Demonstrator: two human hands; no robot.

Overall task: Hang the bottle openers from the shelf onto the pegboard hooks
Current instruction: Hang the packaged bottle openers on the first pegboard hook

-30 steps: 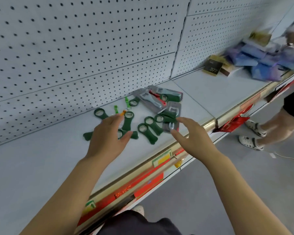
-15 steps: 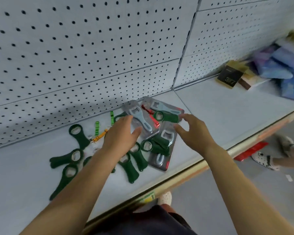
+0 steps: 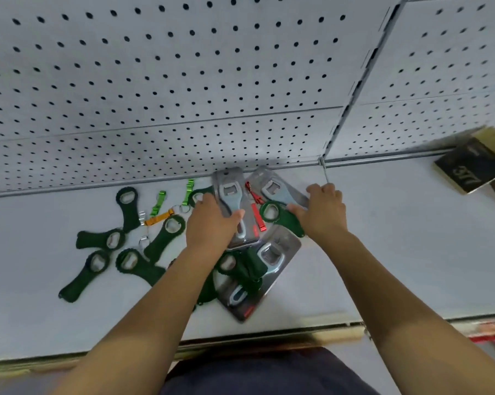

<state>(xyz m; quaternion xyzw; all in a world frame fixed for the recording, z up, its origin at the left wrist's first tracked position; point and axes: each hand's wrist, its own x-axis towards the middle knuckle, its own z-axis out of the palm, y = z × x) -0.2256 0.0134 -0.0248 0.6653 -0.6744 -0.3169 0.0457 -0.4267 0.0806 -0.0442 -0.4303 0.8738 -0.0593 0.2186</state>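
Observation:
Several dark green bottle openers lie scattered on the white shelf, with small green, orange and red keychain openers among them. Three carded silver openers lie at the centre. My left hand grips the left carded opener, thumb across its front. My right hand grips the right carded opener at its edge, beside a green opener. A third carded opener lies nearer the shelf's front edge. The white pegboard above shows no hooks.
A black box marked 377 sits at the back right of the shelf. A vertical seam splits the pegboard panels. The shelf's front edge runs just in front of my body.
The view has swung down and closer over the pile. Both hands moved forward from hovering and now grip the two rear carded openers.

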